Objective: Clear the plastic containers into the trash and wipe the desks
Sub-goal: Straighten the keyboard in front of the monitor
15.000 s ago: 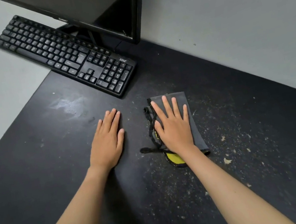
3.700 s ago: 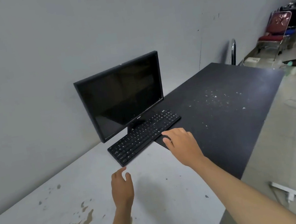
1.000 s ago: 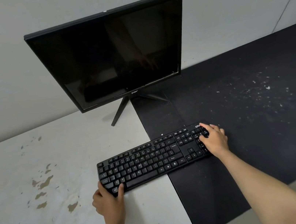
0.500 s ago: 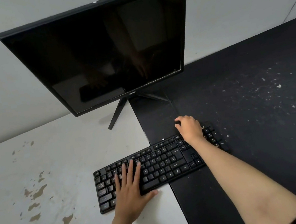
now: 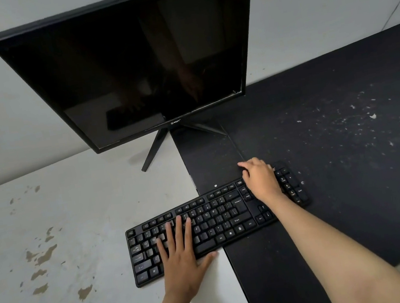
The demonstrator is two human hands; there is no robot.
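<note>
Across seam of white desk [image 5: 53, 251] and black desk [image 5: 350, 155] — keyboard [image 5: 217, 221] now set down, no longer gripped. Left hand [image 5: 181, 258] flat, fingers spread on keys; right hand [image 5: 260, 181] loosely curled over far edge. No cloth, no containers in view — crumbs remain, wiping unfinished.

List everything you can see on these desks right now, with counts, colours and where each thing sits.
monitor: one, black, screen dark, on its stand at the back, over the seam between the two desks.
keyboard: one, black, in front of the monitor, straddling both desks.
white desk: one, left side, with brown stains.
black desk: one, right side, scattered with pale crumbs.
left hand: one, flat on the keyboard's left keys.
right hand: one, on the keyboard's right end, fingers bent over its far edge.
</note>
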